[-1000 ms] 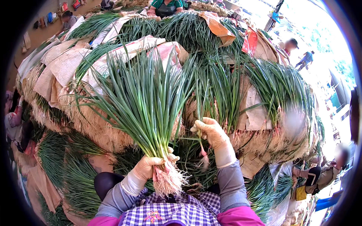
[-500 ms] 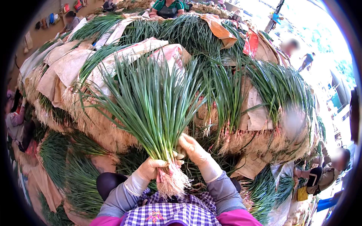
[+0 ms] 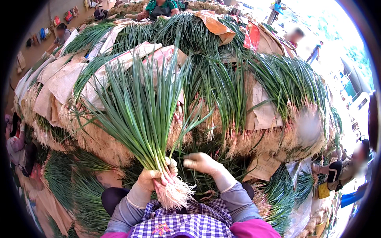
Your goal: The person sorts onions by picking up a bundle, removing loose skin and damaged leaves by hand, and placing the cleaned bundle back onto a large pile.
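My left hand (image 3: 150, 179), in a pale glove, is closed round a bunch of green onions (image 3: 141, 115) just above the roots. The long green leaves fan upward and a little left. Pinkish bulbs and a tuft of whitish roots (image 3: 174, 193) hang below the grip, over my checked apron. My right hand (image 3: 203, 163), also gloved, is off the bunch, just right of the stems. Its fingers are smeared by motion, so their closing does not show.
A large round heap of green onions (image 3: 285, 83) with roots outward stands before me, partly covered with sacking (image 3: 65, 83). More bunches (image 3: 85, 198) lie at lower left and lower right (image 3: 274, 198). Several people work around, one at the right (image 3: 349, 170).
My right hand has come away from the stems and shifted slightly right and down. The bunch in my left hand has moved slightly left and down. The whole view has shifted a little.
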Tool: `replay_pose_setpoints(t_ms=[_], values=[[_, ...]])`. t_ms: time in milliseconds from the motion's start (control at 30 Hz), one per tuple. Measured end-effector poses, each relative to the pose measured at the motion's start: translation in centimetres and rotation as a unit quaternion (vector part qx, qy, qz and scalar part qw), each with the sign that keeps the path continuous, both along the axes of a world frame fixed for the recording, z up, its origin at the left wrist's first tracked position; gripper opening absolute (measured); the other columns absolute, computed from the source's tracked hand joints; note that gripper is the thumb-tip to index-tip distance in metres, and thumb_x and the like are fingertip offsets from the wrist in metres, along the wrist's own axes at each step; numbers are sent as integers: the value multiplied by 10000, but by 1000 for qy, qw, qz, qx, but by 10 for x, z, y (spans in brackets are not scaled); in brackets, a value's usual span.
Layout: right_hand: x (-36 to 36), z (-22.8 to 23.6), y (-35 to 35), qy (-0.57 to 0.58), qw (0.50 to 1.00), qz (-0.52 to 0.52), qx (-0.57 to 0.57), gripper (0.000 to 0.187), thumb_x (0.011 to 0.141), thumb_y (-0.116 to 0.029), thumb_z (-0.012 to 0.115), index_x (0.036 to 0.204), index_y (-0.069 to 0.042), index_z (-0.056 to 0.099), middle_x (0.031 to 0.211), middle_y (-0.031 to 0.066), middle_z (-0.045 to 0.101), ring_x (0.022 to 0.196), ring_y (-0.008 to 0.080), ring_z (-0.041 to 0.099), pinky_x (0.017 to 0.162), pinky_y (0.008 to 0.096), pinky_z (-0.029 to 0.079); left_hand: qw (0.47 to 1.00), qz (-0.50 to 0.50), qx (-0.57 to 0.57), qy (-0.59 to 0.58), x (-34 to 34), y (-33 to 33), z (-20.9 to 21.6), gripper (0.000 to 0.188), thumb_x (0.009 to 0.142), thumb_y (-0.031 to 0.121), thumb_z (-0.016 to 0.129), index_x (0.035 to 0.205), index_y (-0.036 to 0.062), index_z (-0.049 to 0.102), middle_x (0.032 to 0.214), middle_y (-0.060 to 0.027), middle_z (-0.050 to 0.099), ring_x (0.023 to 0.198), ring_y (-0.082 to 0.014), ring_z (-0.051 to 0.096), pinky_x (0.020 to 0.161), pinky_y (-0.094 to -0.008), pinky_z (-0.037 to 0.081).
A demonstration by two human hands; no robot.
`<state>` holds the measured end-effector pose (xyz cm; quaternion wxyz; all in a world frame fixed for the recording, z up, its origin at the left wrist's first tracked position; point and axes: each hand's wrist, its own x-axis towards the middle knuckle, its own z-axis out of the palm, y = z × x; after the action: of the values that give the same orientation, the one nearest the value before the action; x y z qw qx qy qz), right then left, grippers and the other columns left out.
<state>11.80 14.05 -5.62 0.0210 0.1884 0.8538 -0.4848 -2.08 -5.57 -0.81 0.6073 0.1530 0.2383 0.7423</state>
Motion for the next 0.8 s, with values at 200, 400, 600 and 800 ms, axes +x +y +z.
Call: replay_pose_setpoints(t_ms=[200, 400, 600, 800], values=[[-66, 77, 2, 184, 942, -265, -90, 586, 869, -394, 608, 1298, -21, 463, 916, 29, 617, 731, 108, 525, 626, 253, 443, 996, -49, 33, 65, 6, 15, -11, 606, 698, 231, 658, 1232, -17, 514, 1337, -240, 451, 1233, -359, 453, 1060, -469, 328], [-80, 175, 104, 156, 949, -273, 5, 415, 895, -337, 560, 1119, 12, 580, 891, 119, 641, 811, 247, 594, 837, 344, 459, 995, -64, 50, -57, 15, 25, -23, 521, 765, 63, 606, 1266, 5, 474, 1295, -176, 507, 1263, -319, 427, 1051, -448, 350], [13, 149, 5, 464, 845, -78, 255, 365, 881, -54, 517, 1243, -9, 527, 1234, 199, 555, 1160, 320, 526, 1013, 409, 389, 993, -6, 34, -117, 32, 37, 12, 509, 807, 79, 579, 1292, 24, 435, 1120, -136, 601, 1035, -263, 590, 885, -400, 506], [48, 117, -107, 435, 817, -127, 356, 206, 761, -130, 597, 907, 13, 625, 1017, 187, 620, 1008, 378, 586, 938, 500, 425, 961, 15, -45, -272, 92, 37, 62, 340, 891, 154, 583, 1217, 88, 514, 879, -19, 602, 571, -59, 513, 524, -183, 464]])
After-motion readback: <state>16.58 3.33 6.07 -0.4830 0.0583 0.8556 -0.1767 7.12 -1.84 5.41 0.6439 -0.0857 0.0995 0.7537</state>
